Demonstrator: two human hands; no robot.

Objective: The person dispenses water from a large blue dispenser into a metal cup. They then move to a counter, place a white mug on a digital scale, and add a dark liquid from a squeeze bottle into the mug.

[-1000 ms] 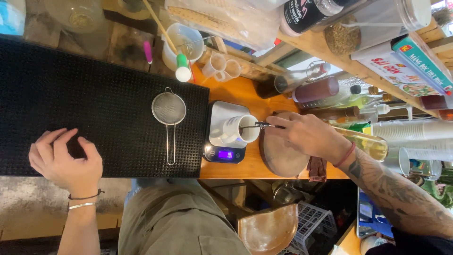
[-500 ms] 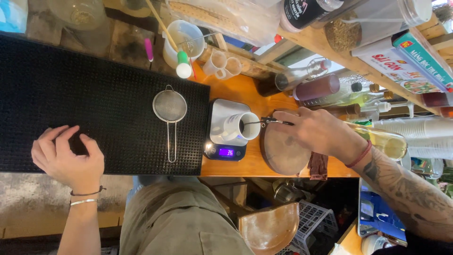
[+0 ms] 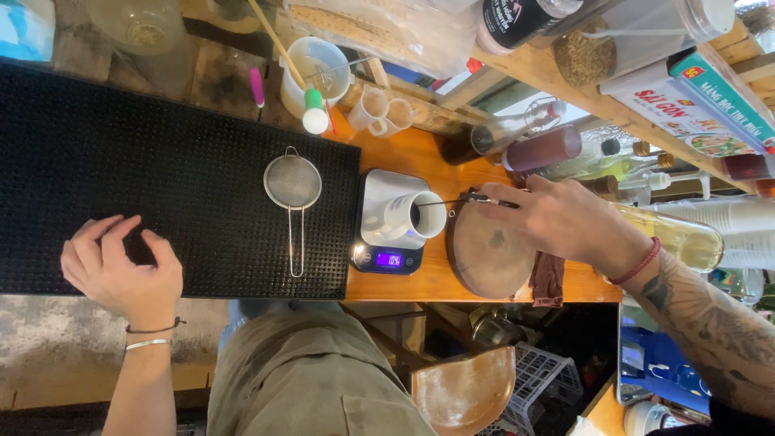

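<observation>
Pinched in the fingers of the right hand [image 3: 565, 222] is a thin dark spoon [image 3: 452, 201], and its tip dips into the white cup [image 3: 413, 215]. That cup sits on a small white scale [image 3: 386, 211] with a glowing purple screen, on the orange wooden counter [image 3: 412, 153]. Just right of the scale, under the right hand, lies a round wooden board [image 3: 488, 254] with a brown cloth [image 3: 549, 278] at its near edge.

Left of the scale is a big black bumpy mat [image 3: 121, 169]. A small metal strainer [image 3: 293, 187] lies on it, close to the scale. On the near left part of the mat rests the left hand [image 3: 121, 266], fingers loosely curled and apart, holding nothing.

Far behind the cup stand a clear jug [image 3: 316, 73] with a wooden stick in it, two little clear measuring cups [image 3: 381, 111] and a row of bottles [image 3: 541, 147]. Jars and boxes sit on the wooden shelf [image 3: 581, 97] behind them. Near the person, below the counter, are a wooden stool seat [image 3: 464, 391] and a white plastic basket [image 3: 541, 375].
</observation>
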